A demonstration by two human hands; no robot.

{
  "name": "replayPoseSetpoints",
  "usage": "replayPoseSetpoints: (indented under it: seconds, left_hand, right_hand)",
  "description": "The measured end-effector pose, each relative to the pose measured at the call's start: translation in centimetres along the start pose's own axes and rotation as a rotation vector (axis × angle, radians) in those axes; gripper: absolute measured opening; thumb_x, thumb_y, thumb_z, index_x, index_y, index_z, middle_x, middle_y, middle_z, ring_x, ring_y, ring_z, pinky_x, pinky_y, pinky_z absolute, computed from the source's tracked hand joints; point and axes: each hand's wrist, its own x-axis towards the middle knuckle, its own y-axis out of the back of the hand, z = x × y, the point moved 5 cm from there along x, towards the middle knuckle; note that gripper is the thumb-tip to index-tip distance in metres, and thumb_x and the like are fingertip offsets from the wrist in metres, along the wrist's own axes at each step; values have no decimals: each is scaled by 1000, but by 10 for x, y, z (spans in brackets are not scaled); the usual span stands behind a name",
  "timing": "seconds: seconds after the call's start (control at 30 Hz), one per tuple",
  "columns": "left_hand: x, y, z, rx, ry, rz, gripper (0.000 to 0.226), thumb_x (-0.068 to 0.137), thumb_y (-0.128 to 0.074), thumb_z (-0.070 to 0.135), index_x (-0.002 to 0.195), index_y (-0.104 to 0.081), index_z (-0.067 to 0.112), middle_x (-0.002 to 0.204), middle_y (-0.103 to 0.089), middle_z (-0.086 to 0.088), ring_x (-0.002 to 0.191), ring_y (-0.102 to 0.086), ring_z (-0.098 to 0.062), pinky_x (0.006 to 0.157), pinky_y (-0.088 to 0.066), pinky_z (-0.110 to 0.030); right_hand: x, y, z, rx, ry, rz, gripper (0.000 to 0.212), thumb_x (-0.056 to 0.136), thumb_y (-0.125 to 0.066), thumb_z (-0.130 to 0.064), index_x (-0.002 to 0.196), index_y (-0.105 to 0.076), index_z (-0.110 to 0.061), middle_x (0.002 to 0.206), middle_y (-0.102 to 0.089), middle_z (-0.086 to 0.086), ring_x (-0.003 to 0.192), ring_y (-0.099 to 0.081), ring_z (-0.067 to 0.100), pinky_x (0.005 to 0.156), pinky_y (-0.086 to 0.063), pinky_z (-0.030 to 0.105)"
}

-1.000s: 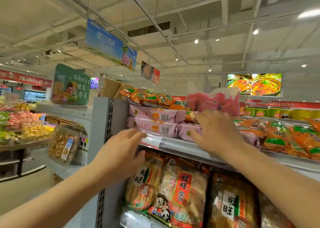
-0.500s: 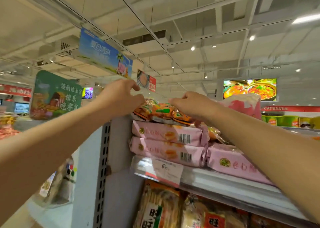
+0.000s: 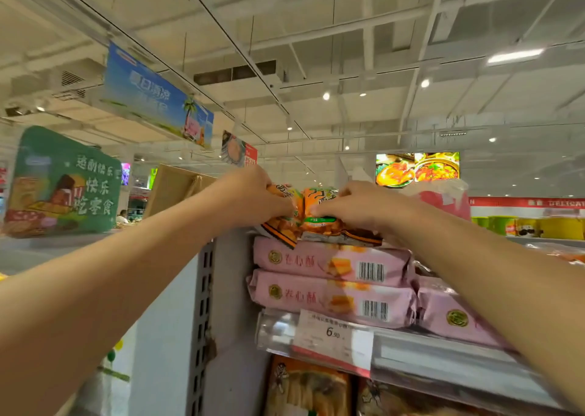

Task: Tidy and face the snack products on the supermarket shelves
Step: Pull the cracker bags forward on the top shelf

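Note:
Orange snack bags (image 3: 319, 225) lie on top of two stacked pink snack packs (image 3: 329, 262) at the left end of the top shelf (image 3: 443, 357). My left hand (image 3: 253, 197) grips the left orange bag with curled fingers. My right hand (image 3: 361, 206) grips the right orange bag beside it. The two hands nearly meet over the bags. A third pink pack (image 3: 456, 317) lies to the right on the shelf, partly under my right forearm.
A price tag reading 6.90 (image 3: 332, 336) hangs on the shelf's front rail. Rice-cracker bags (image 3: 307, 387) fill the shelf below. A grey perforated upright (image 3: 202, 305) ends the shelf on the left. A pink-red bag (image 3: 443, 200) stands behind my right hand. A green sign (image 3: 63, 181) stands far left.
Both hands rose from the shelf edge and pink packs to the orange bags on top and closed on them. The camera tilted upward and moved closer.

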Motion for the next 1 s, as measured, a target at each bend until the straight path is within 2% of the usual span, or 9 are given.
replayPoseSetpoints:
  seconds: [0.07, 0.1, 0.23, 0.33, 0.47, 0.63, 0.7, 0.83, 1.0]
  left_hand:
    - [-4, 7, 6, -35, -34, 89, 34, 78, -70, 48, 76, -64, 14, 69, -67, -1, 62, -59, -14, 53, -43, -26]
    - [-6, 10, 9, -43, -63, 138, 34, 79, -69, 46, 73, -60, 14, 66, -65, 0, 61, -57, -15, 52, -41, -27]
    - [-15, 6, 30, -81, -179, 245, 39, 83, -65, 46, 82, -36, 19, 72, -60, 5, 68, -58, -14, 51, -40, -27]
    - [-22, -7, 55, -191, -219, 238, 32, 84, -65, 44, 86, -42, 23, 74, -56, 7, 66, -52, -8, 48, -33, -26]
    - [-28, -28, 98, -395, -279, 136, 30, 85, -65, 43, 96, -47, 22, 78, -60, 5, 71, -57, -11, 52, -39, -27]
    - [-57, -51, 174, -527, -452, 211, 36, 85, -66, 38, 98, -38, 20, 74, -48, 12, 64, -46, -5, 50, -29, -24]
    - [-73, -63, 213, -606, -508, 178, 36, 84, -67, 35, 98, -38, 21, 74, -48, 14, 64, -43, 2, 50, -26, -20]
    - [-105, -87, 291, -710, -629, 71, 43, 80, -69, 27, 104, -36, 16, 76, -48, 10, 64, -45, -4, 48, -27, -20]
    - [-145, -106, 375, -806, -761, -31, 60, 81, -68, 13, 134, -38, 19, 90, -51, 20, 67, -44, 16, 61, -33, 4]
  right_hand:
    - [-5, 9, -5, 20, 51, 76, 37, 71, -74, -51, 80, -54, -22, 75, -56, -7, 64, -50, 5, 49, -33, 23]
    - [-9, 15, -6, 33, 70, 108, 37, 71, -74, -50, 85, -52, -23, 77, -53, -11, 67, -50, 3, 51, -34, 23]
    - [-29, 42, -2, -7, 108, 217, 75, 69, -75, -52, 129, -40, -25, 99, -55, -10, 94, -59, 14, 76, -50, 32]
    - [-52, 69, 12, -49, 115, 292, 83, 67, -78, -47, 134, -34, -25, 110, -59, -5, 98, -62, 19, 88, -52, 42]
    - [-100, 114, 48, -83, 54, 352, 82, 64, -81, -44, 129, -32, -31, 108, -60, -10, 94, -63, 14, 87, -54, 44]
    - [-187, 162, 104, -141, -8, 472, 79, 63, -87, -33, 120, -34, -44, 95, -62, -17, 84, -66, 6, 81, -55, 40]
    - [-221, 177, 123, -169, -31, 503, 76, 64, -86, -33, 117, -34, -49, 96, -63, -20, 82, -64, -2, 77, -53, 30]
    - [-279, 214, 157, -321, -134, 564, 72, 63, -82, -47, 115, -32, -49, 93, -56, -29, 80, -56, -13, 66, -40, 7]
    - [-330, 264, 201, -320, -191, 554, 70, 68, -81, -35, 116, -31, -44, 98, -60, -21, 78, -60, -7, 62, -41, 5]
